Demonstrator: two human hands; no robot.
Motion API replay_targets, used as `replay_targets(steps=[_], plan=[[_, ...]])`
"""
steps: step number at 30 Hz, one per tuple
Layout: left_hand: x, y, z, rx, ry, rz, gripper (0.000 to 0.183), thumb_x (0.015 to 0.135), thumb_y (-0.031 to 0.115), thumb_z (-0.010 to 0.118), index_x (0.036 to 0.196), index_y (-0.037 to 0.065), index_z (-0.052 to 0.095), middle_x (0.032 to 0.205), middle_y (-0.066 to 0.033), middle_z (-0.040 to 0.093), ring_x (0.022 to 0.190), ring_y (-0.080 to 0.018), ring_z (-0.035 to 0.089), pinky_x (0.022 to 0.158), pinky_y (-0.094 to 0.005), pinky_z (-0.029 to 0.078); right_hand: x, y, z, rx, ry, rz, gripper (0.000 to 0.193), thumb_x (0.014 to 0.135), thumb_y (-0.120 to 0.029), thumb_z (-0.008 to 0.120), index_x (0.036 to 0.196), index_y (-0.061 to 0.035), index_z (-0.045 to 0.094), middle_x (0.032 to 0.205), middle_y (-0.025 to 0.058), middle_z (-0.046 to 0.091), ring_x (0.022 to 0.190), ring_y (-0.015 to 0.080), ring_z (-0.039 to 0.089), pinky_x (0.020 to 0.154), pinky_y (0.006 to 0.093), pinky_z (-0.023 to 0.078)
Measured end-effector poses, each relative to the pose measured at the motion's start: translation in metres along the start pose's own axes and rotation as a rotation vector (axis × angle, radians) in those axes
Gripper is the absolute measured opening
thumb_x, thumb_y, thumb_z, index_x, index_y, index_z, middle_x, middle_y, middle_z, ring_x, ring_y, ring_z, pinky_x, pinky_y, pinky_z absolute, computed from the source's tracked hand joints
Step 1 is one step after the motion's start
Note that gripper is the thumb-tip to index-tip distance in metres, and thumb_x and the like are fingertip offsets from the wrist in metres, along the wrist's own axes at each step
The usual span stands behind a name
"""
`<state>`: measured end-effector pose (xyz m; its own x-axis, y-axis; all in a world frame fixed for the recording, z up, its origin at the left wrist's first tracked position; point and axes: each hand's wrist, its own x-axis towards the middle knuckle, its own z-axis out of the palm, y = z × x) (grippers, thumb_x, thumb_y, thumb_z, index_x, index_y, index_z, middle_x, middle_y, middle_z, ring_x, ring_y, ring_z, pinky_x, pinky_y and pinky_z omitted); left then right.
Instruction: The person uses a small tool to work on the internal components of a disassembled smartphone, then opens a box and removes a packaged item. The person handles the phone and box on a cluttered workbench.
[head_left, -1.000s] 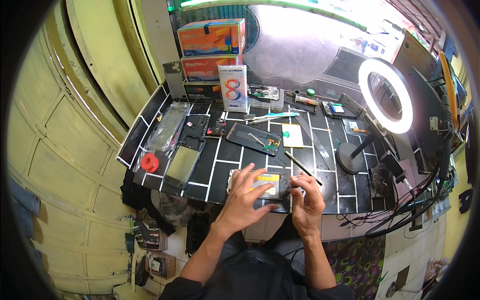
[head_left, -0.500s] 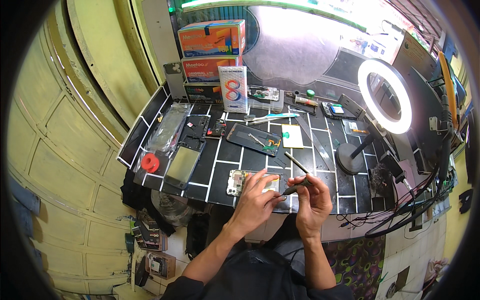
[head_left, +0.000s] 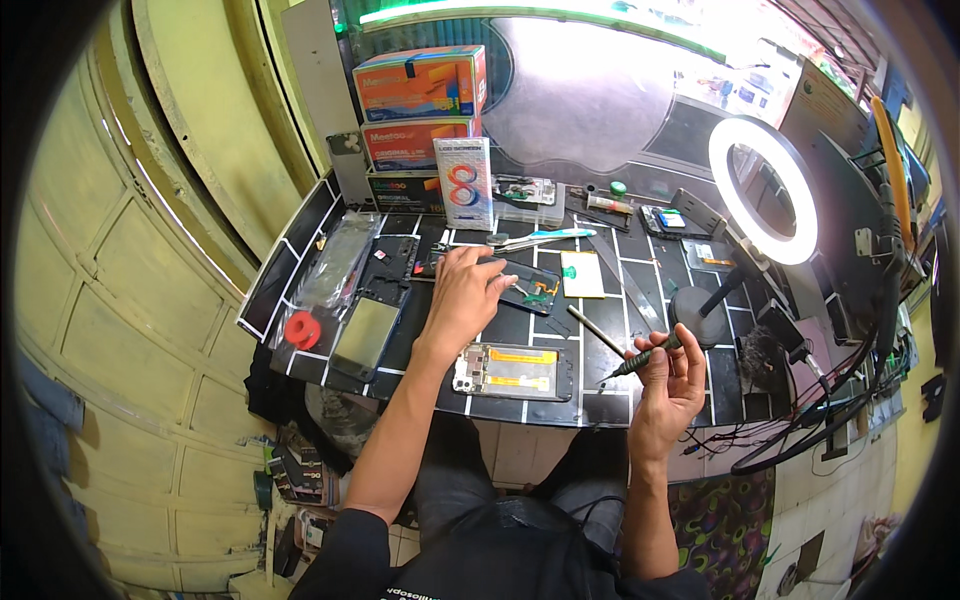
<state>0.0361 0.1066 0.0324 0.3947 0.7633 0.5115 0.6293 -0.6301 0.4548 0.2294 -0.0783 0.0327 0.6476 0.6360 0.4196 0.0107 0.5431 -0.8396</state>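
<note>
The right hand (head_left: 665, 405) pinches a dark screwdriver (head_left: 629, 367), right of the opened smartphone (head_left: 515, 372) at near centre; the left hand (head_left: 460, 303) bends over the black phone housing (head_left: 518, 295) beyond, whether gripping anything I cannot tell. A slip of the screwdriver could nick the bare ribbon cables (head_left: 525, 356). Far left, the stacked cartons (head_left: 420, 88) hide their contents, as does the translucent plastic box (head_left: 538, 214) beside them

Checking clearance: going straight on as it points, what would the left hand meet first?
The left hand would probably meet the blue-white brush first, though depth is unclear; it might pass above.
</note>
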Motion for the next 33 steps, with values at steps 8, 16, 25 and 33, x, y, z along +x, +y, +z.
replay_targets(steps=[8, 16, 25, 33], plan=[[-0.063, 0.034, -0.019, -0.122, -0.276, 0.198, 0.059, 0.087, 0.034, 0.077, 0.134, 0.001, 0.061, 0.133, -0.0190, 0.058, 0.130, -0.0375, 0.049, 0.112, -0.0533, 0.035, 0.047, 0.007, -0.037, -0.659, -0.122, 0.013, 0.042, 0.089, -0.005, 0.074, 0.130, -0.0052, 0.064, 0.101, 0.0155, 0.074, 0.089, 0.0207, 0.073, 0.075, 0.0313, 0.057], [-0.086, 0.032, -0.014, -0.183, -0.349, 0.237, 0.075, 0.079, 0.036, 0.083, 0.139, 0.000, 0.056, 0.137, -0.0188, 0.057, 0.131, -0.0354, 0.050, 0.115, -0.0512, 0.033, 0.062, 0.037, -0.053, -1.208, -0.310, -0.249, 0.038, 0.081, -0.006, 0.079, 0.117, -0.0040, 0.069, 0.101, 0.0152, 0.074, 0.083, 0.0343, 0.071, 0.077, 0.0415, 0.056], [-0.084, 0.046, -0.032, -0.214, -0.253, 0.306, 0.078, 0.081, 0.033, 0.080, 0.146, 0.001, 0.049, 0.141, -0.0172, 0.055, 0.133, -0.0339, 0.048, 0.116, -0.0539, 0.031, 0.015, -0.002, 0.001, -0.321, -0.437, 0.417, 0.035, 0.096, -0.011, 0.070, 0.126, 0.0066, 0.063, 0.106, 0.0149, 0.073, 0.091, 0.0168, 0.070, 0.070, 0.0286, 0.059], [-0.101, 0.046, -0.015, -0.205, 0.357, 0.127, 0.118, 0.071, 0.049, 0.088, 0.157, 0.001, 0.024, 0.164, -0.0230, 0.019, 0.154, -0.0380, 0.017, 0.124, -0.0511, 0.013, -0.012, -0.010, 0.015, 0.128, -0.271, 0.679, 0.037, 0.097, -0.005, 0.066, 0.130, 0.0051, 0.054, 0.110, 0.0144, 0.071, 0.092, 0.0184, 0.072, 0.070, 0.0333, 0.066]])
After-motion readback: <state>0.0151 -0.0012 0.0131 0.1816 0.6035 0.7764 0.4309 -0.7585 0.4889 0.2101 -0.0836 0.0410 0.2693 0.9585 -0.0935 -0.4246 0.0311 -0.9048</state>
